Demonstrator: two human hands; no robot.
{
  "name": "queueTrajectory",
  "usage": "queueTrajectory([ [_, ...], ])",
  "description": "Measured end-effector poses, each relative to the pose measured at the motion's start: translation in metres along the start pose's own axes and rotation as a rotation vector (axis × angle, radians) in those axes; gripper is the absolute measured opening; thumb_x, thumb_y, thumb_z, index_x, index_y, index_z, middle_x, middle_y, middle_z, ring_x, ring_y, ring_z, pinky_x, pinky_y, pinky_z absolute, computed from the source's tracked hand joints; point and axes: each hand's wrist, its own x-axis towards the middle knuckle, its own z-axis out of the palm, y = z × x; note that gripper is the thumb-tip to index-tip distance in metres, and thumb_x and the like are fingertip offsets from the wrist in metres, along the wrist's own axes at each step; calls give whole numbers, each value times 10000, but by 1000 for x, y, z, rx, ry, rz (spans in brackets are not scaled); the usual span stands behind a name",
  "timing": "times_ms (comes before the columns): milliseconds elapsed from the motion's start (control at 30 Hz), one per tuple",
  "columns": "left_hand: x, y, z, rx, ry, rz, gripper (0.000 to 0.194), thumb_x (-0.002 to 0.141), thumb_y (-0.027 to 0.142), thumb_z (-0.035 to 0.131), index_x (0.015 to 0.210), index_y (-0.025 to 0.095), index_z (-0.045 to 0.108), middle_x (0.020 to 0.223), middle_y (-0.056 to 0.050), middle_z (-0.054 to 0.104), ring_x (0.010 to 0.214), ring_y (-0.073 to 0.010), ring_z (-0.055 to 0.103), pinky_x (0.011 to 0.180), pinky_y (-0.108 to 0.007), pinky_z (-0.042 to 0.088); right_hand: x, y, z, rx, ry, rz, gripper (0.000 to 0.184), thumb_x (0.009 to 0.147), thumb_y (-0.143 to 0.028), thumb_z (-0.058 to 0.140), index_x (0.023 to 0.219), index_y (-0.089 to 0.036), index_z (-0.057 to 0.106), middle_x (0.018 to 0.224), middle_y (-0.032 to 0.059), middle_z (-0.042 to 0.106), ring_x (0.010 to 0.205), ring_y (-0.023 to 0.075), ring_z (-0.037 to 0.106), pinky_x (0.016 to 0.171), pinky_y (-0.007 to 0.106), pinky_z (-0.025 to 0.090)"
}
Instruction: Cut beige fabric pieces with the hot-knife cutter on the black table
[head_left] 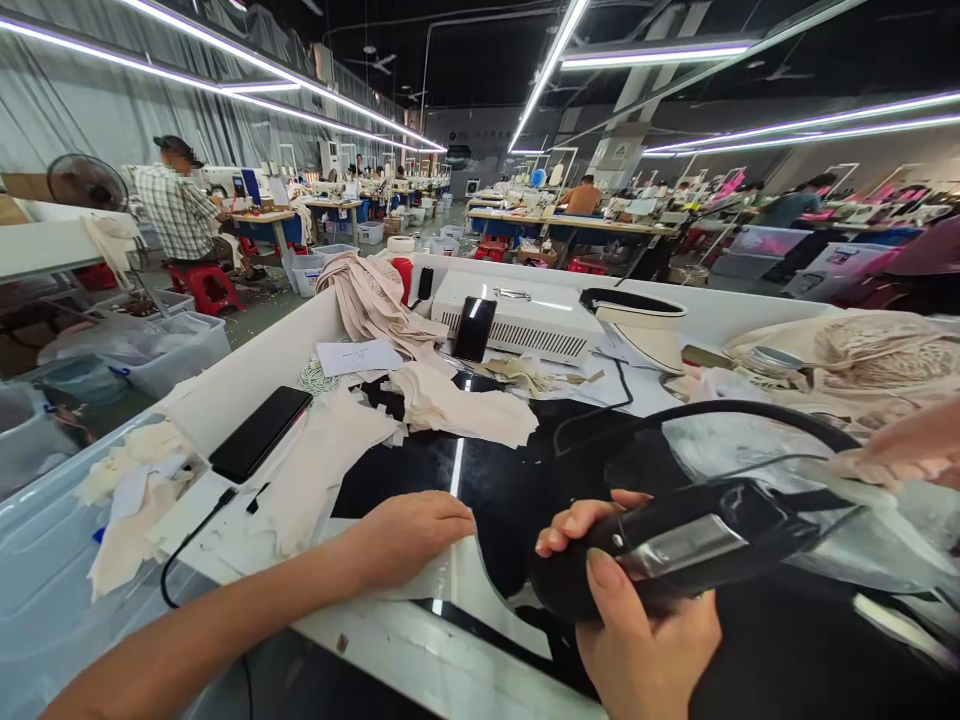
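My left hand (411, 542) is closed at the near side of the black work surface (390, 480). Its curled fingers are on a pale curved piece (499, 605) with a smooth edge, and the fingertips are partly hidden. My right hand (645, 630) wraps round a black handheld device (675, 550) with a silver plate, thumb on the near side and fingers over the far side. A thick black cable (750, 408) arches above the device. At the right edge, a blurred hand (915, 440), apparently another person's, is beside clear plastic wrapping (712, 450).
Cream fabric pieces (472, 405) and a phone (259, 432) lie on the left and middle. Behind are a white vented box (525, 315), a second phone (475, 328) and a cream round container (645, 335). Bundled beige fabric (885, 350) lies right. A person (178, 210) sits at far left.
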Motion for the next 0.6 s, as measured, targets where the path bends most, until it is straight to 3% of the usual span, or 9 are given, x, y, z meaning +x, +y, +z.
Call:
queueTrajectory([
  [200,9,-8,15,54,-65,33,278,1027,22,566,1255,120,689,1268,-115,737,1187,-224,716,1012,-325,617,-14,-4,-11,-9,-3,56,354,878,-390,849,1163,-300,658,812,0,660,690,179,652,613,350,619],
  [400,-3,-14,19,83,3,92,264,1069,78,533,1285,119,681,1312,-125,727,1224,-214,707,1032,-305,608,-14,-9,-11,13,47,21,365,840,-407,880,1125,-295,681,764,-16,661,651,162,642,577,303,621],
  [600,-8,-15,18,115,33,106,238,1078,115,557,1274,119,693,1319,-130,723,1227,-216,707,1057,-303,594,-14,-9,-15,-15,37,51,379,840,-427,875,1133,-296,673,778,-15,654,661,170,632,595,334,625],
])
